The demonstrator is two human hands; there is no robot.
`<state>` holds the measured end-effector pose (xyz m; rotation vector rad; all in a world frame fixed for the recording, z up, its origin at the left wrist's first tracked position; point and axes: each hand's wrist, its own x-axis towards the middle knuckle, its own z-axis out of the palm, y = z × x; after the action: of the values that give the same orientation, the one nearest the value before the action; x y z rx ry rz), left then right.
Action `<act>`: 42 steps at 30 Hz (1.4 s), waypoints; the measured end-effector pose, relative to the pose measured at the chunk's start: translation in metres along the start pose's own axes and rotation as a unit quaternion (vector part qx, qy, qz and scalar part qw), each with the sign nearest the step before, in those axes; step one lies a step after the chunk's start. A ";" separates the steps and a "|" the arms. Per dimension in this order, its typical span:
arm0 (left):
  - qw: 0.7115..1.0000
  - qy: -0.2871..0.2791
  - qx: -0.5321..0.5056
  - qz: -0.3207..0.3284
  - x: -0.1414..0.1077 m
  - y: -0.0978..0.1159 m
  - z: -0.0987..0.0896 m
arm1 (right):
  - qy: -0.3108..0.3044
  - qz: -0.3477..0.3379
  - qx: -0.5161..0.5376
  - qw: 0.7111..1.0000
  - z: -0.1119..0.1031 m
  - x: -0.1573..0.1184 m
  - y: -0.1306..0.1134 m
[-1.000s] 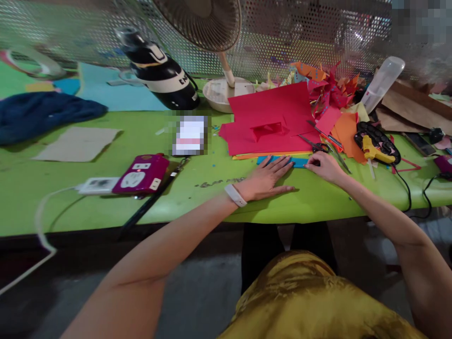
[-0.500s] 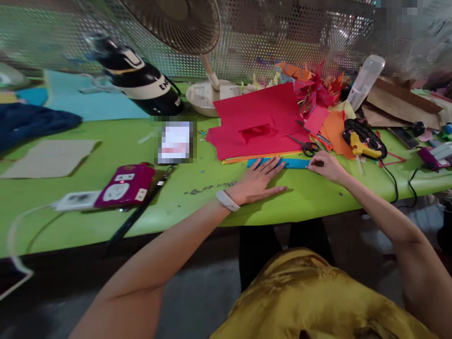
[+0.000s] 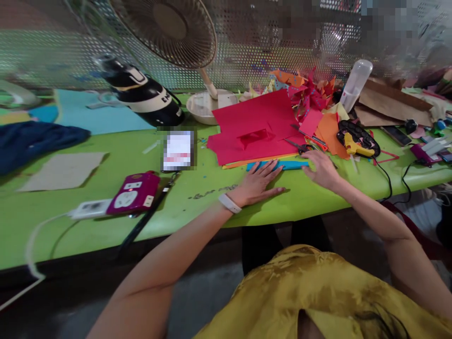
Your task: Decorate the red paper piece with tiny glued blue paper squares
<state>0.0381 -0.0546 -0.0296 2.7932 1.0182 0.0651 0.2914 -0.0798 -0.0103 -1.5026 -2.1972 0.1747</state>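
My left hand [image 3: 259, 182] lies flat with its fingers spread, the fingertips resting on a narrow folded blue paper strip [image 3: 294, 165]. At the strip's right end is my right hand [image 3: 320, 169], its fingers apart and reaching over the handles of the scissors [image 3: 296, 145]; nothing shows in its grasp. Just beyond the strip lie large red paper sheets [image 3: 259, 127] with a raised folded piece on them, and orange and yellow edges show beneath.
A yellow glue gun [image 3: 357, 146] rests on a black tray, its cord trailing over the table edge. A black bottle [image 3: 151, 99], fan [image 3: 169, 28], phone [image 3: 178, 149] and purple power strip [image 3: 134, 193] stand or lie leftward. Paper scraps [image 3: 310, 92] are heaped behind.
My right hand has let go of the blue strip's right end, opened and moved slightly away over the scissors' handles. My left hand stays on the strip. The view has shifted a little.
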 end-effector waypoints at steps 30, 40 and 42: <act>1.000 0.005 -0.006 -0.012 -0.003 0.003 0.005 | -0.145 -0.099 -0.105 0.979 0.030 -0.008 -0.024; 0.999 -0.004 0.009 -0.043 -0.027 -0.006 -0.002 | -0.150 -0.116 -0.123 0.974 0.026 -0.008 -0.019; 0.998 0.000 0.015 -0.056 -0.038 -0.013 -0.002 | -0.157 -0.118 -0.129 0.972 0.026 -0.008 -0.018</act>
<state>0.0004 -0.0693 -0.0297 2.7562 1.1842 0.0343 0.2670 -0.0904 -0.0291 -1.4039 -2.7224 0.0521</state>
